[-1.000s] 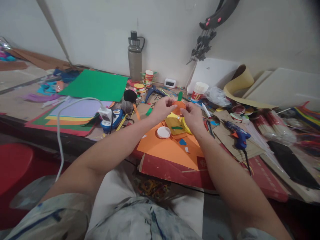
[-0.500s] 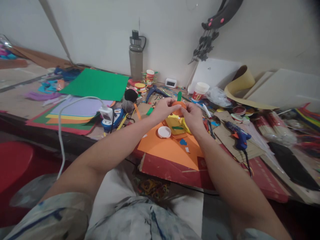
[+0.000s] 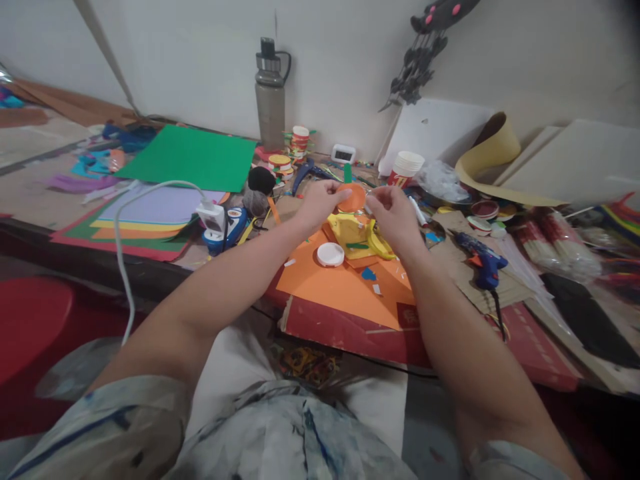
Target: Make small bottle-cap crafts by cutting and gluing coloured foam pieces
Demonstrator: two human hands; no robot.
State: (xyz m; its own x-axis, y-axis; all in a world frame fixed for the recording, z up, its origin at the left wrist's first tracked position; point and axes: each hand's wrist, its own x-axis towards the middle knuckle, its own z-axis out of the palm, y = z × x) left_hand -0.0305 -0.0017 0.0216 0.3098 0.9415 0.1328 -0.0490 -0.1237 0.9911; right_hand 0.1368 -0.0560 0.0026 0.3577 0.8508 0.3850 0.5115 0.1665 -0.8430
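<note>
My left hand (image 3: 321,204) pinches the left edge of a round orange disc (image 3: 353,199), which is held up above the orange sheet (image 3: 335,288). A green strip (image 3: 347,173) sticks up from the disc's top. Just to the right of the disc, my right hand (image 3: 395,212) has its fingertips pressed together; what they hold, if anything, is too small to make out. Below both hands lie yellow pieces (image 3: 345,228), one of them curved. A white round lid (image 3: 331,254) and a blue scrap (image 3: 369,274) rest on the orange sheet.
A blue glue gun (image 3: 484,261) with its cord lies to the right. Coloured sheets (image 3: 200,159) and a white plug (image 3: 211,219) with a cable are on the left. At the back stand a grey bottle (image 3: 271,107), paper cups (image 3: 406,168) and a small clock (image 3: 343,155).
My right hand has come off the orange disc and moved slightly right. The disc now faces me more fully, still in my left hand. The view has tilted down a little.
</note>
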